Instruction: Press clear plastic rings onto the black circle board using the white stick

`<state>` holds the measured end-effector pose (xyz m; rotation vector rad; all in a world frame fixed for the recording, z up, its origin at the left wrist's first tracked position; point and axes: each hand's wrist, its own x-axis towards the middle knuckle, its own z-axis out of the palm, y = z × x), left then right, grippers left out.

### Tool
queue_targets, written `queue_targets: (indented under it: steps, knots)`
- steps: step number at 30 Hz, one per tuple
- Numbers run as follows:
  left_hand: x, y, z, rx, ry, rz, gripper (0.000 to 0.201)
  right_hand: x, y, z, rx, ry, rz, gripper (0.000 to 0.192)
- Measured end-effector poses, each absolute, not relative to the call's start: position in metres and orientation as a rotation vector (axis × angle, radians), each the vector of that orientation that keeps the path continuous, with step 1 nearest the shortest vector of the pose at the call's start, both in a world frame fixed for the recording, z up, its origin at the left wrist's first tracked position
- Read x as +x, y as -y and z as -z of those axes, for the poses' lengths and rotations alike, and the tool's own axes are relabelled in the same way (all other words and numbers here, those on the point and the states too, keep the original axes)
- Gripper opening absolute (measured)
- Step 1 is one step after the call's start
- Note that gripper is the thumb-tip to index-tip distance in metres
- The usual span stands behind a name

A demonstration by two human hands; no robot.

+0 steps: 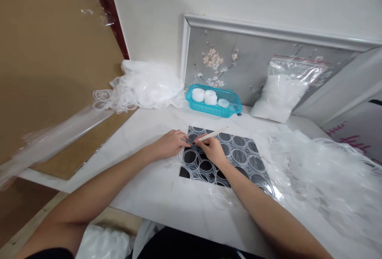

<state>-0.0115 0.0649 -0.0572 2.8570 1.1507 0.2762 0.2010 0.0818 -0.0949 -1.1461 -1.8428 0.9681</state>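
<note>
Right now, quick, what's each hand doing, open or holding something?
Left hand: fingers bent at the left edge of the black sheet; can't tell if it grips anything.
Right hand: closed, holding a white pen-like tool.

Soft light leaves glare on the zip bag point(279, 96); edges blur.

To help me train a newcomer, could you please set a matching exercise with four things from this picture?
1. right hand
2. left hand
3. plastic basket
4. zip bag

A. blue, holding white round stacks
B. red line along its top
C. at the black sheet's left edge
D. gripping a white pen-shaped tool

Pairs: 1-D, 2-C, 3-A, 4-B
</note>
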Motion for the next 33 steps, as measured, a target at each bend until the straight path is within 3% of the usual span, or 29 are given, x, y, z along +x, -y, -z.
queue_targets:
  steps: [5, 15, 19, 21, 26, 29, 33]
  knots:
    - [-0.011, -0.064, 0.058, 2.870, -1.156, -0.250, 0.038, 0.201, -0.081, 0.093, -1.133, 1.925, -0.892, 0.018]
    - [-0.010, -0.065, 0.061, 2.825, -1.257, -0.165, 0.038, 0.202, -0.079, 0.099, -0.943, 2.349, -0.066, 0.021]
    - [-0.012, -0.061, 0.058, 2.846, -1.274, -0.166, 0.043, 0.222, -0.124, 0.074, -1.276, 1.870, 0.011, 0.022]
    - [-0.009, -0.058, 0.055, 2.857, -1.288, -0.207, 0.043, 0.237, -0.136, 0.062, -1.347, 1.646, -0.020, 0.027]
    - [0.012, -0.047, 0.057, 2.914, -1.237, -0.418, 0.035, 0.256, -0.094, 0.070, -1.184, 1.902, -0.407, 0.025]
    - [0.026, -0.039, 0.062, 2.954, -1.137, -0.387, 0.034, 0.255, -0.066, 0.085, -1.254, 1.818, -0.741, 0.029]
    - [0.033, -0.032, 0.069, 3.009, -1.058, -0.290, 0.038, 0.255, -0.061, 0.094, -1.279, 1.741, -0.900, 0.033]
